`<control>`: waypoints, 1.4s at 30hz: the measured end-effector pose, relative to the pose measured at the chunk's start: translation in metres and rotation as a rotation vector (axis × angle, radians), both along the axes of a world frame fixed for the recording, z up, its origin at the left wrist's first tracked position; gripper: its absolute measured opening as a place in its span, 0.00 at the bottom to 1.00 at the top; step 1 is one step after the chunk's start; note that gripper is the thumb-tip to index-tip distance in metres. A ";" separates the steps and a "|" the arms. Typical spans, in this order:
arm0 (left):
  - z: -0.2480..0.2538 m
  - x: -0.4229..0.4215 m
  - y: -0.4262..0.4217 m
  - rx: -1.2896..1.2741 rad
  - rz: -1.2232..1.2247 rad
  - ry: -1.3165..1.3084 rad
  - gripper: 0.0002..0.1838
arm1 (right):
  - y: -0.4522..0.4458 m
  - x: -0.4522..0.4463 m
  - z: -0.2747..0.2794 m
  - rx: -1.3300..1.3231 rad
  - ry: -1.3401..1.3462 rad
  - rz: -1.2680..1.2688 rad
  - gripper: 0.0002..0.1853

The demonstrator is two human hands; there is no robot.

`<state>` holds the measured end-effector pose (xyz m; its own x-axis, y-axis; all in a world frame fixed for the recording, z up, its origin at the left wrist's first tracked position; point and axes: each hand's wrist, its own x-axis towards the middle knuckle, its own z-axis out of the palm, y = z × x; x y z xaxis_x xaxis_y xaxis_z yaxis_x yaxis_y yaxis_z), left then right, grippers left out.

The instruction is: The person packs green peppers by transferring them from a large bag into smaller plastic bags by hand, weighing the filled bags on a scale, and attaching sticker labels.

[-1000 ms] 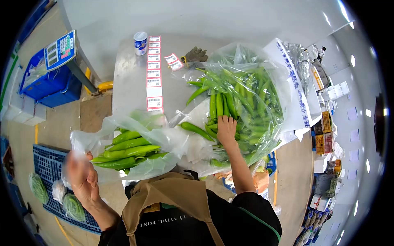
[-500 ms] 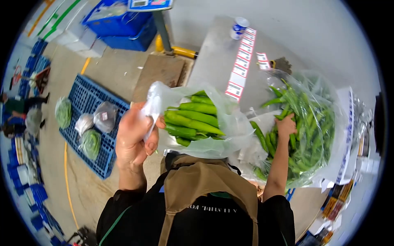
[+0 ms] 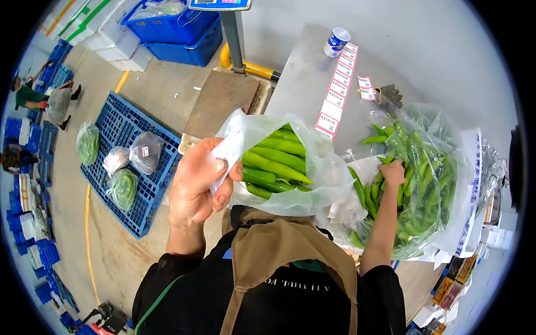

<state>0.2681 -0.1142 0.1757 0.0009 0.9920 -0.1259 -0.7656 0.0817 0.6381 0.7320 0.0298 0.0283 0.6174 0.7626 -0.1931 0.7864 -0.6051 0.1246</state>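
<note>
My left hand (image 3: 195, 181) pinches the gathered edge of a clear plastic bag (image 3: 329, 176), which hangs open and shows several long green peppers (image 3: 273, 162) inside. To the right lies a large clear bag (image 3: 446, 123) full of green peppers (image 3: 427, 195). At its opening, my right hand (image 3: 392, 173) reaches in among the peppers. Its fingertips are hidden between them, so its grip cannot be made out. A few loose peppers (image 3: 363, 190) lie on crumpled plastic beside that hand.
On the metal table (image 3: 301, 72) are a can (image 3: 336, 42), a strip of labels (image 3: 338, 89) and a glove (image 3: 390, 95). Blue crates (image 3: 184, 50) stand beyond a floor scale (image 3: 220, 106). Bagged vegetables lie on a blue pallet (image 3: 148, 195). A person (image 3: 30, 96) is at far left.
The view has swung left. My left hand has raised the small bag in front of my chest, still gripping its edge. My right hand remains among the peppers of the large bag.
</note>
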 end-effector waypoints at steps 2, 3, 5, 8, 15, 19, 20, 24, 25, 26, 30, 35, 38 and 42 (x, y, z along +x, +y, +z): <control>0.004 0.001 0.000 -0.033 0.039 0.076 0.16 | -0.008 0.003 -0.010 0.021 -0.023 0.018 0.42; 0.006 0.001 -0.001 -0.053 0.060 0.115 0.16 | -0.013 0.001 -0.010 0.027 -0.032 0.029 0.42; 0.005 -0.001 -0.002 -0.014 0.067 0.155 0.15 | -0.019 -0.001 -0.002 -0.021 -0.018 0.110 0.39; 0.003 -0.001 -0.002 0.008 0.055 0.154 0.14 | -0.028 -0.038 0.051 0.018 -0.015 0.328 0.30; 0.007 0.013 -0.004 -0.065 0.058 0.237 0.20 | -0.102 -0.221 0.054 0.462 0.761 1.315 0.17; -0.005 0.008 -0.010 0.025 0.068 0.316 0.21 | -0.104 -0.235 -0.022 0.356 0.415 1.219 0.07; -0.006 0.009 -0.008 -0.020 0.132 0.321 0.21 | -0.104 -0.232 -0.028 0.295 0.405 1.306 0.09; -0.013 -0.013 0.006 0.014 0.034 0.226 0.17 | -0.129 -0.204 0.006 0.409 0.874 1.018 0.15; -0.011 -0.012 0.013 0.042 -0.019 0.216 0.15 | -0.133 -0.196 0.007 0.471 1.019 0.955 0.18; -0.009 -0.010 0.019 0.068 -0.060 0.205 0.14 | -0.137 -0.187 0.009 0.580 1.076 0.904 0.17; -0.010 0.002 0.036 0.088 -0.192 0.193 0.11 | -0.177 -0.144 0.035 0.925 1.275 0.548 0.13; -0.001 0.017 0.042 0.083 -0.268 0.309 0.09 | -0.237 -0.052 0.034 1.767 1.478 -0.016 0.08; 0.001 0.024 0.040 0.057 -0.201 0.324 0.08 | -0.277 0.048 0.051 2.172 1.609 0.101 0.21; 0.002 0.031 0.038 0.056 -0.190 0.272 0.08 | -0.288 0.085 0.068 2.283 1.707 -0.579 0.31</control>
<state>0.2993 -0.0758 0.1780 0.1602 0.9827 -0.0925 -0.5414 0.1658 0.8243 0.8173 -0.2581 0.0966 0.9110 0.3884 -0.1385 -0.4085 0.8047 -0.4307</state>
